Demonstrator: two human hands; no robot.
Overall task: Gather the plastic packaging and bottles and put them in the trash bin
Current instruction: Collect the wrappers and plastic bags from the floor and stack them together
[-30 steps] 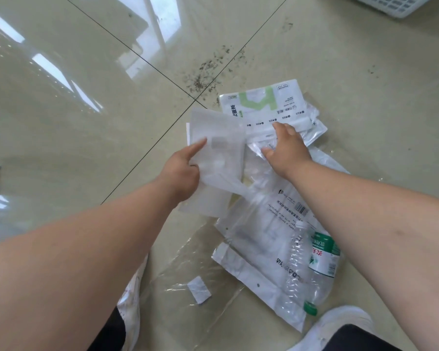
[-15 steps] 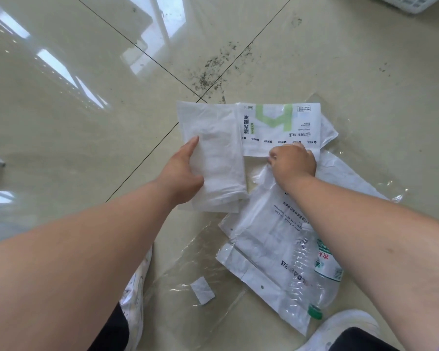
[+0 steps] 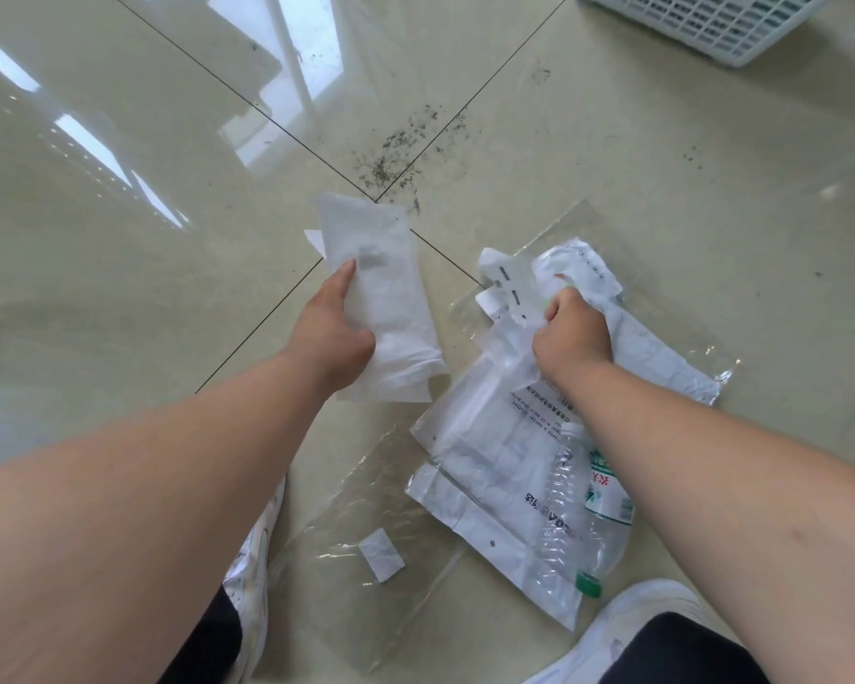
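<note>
Left hand (image 3: 334, 333): closed around a frosted white bag (image 3: 381, 308), thumb up along its near edge, the rest of the fingers hidden behind it. Bag hangs clear of the floor (image 3: 119, 249). Keep that grip; don't shift it while the other hand works.

Below and between your hands: a clear film sheet (image 3: 366, 525) flat on the floor with a small white tag (image 3: 381, 555) on it. Film this thin will likely cling to the tile, so lift it from a corner, not the middle.

Right hand (image 3: 571, 335): fisted on a crumpled wad of wrappers (image 3: 563, 269), knuckles up. The wad looks loose above the fist; squeeze it down before lifting or pieces may slide out. Under and beyond that hand, another clear sheet (image 3: 662, 348) lies partly pinned by the pile.

Toward you from the right hand: a large printed white bag (image 3: 484, 466) on the floor, a clear bottle (image 3: 588, 510) with green cap lying on top of it, just beside your right forearm. Best judgement: fold the bag's edges up around the bottle and take both as one bundle, rather than chasing the bottle if it rolls.

Far beyond the right hand, top corner: a white lattice basket (image 3: 712, 22), well apart from the pile. Cannot tell whether it is the bin. No other bin shows.

Nothing binned yet; you're mid-gather.
</note>
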